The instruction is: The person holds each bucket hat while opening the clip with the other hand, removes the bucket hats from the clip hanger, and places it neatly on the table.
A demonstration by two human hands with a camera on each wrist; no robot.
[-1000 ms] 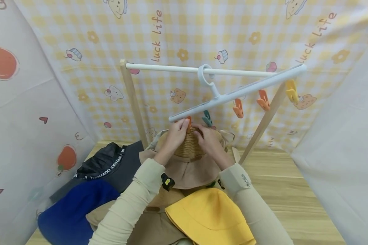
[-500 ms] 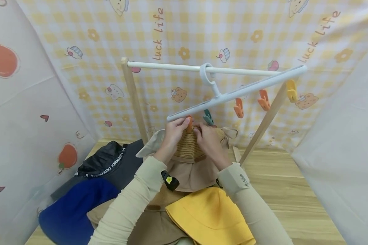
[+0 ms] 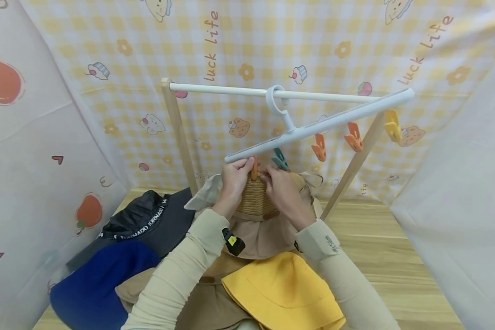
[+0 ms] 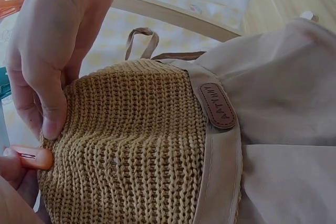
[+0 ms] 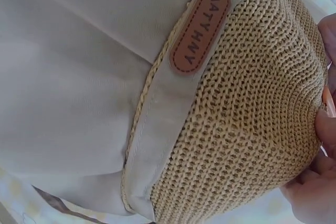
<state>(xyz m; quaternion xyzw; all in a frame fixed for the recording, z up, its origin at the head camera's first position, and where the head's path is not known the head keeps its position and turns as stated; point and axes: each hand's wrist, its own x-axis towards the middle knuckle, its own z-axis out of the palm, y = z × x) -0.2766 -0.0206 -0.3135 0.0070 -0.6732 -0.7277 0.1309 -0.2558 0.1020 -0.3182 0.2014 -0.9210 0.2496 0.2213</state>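
A beige sun hat (image 3: 253,199) with a knitted straw crown (image 4: 131,140) and a wide fabric brim (image 5: 79,77) hangs below the low left end of a tilted light-blue hanger (image 3: 317,128). My left hand (image 3: 232,183) pinches an orange clothespin (image 3: 254,168) under the hanger. In the left wrist view the clothespin's tip lies right at the edge of the crown. My right hand (image 3: 283,190) pinches the top of the crown beside the clothespin, with its thumb on the straw. A brown leather label (image 5: 200,30) sits on the hat's band.
The hanger hooks over a white rod (image 3: 218,90) on a wooden frame. A green clothespin (image 3: 280,159), two orange ones and a yellow clothespin (image 3: 393,126) hang along it. Below lie a yellow hat (image 3: 284,291), a blue hat (image 3: 103,284) and a black visor cap (image 3: 148,215).
Both hands stay at the crown with small shifts. The left side of the brim has flared outward, and the left wrist has turned slightly to the right.
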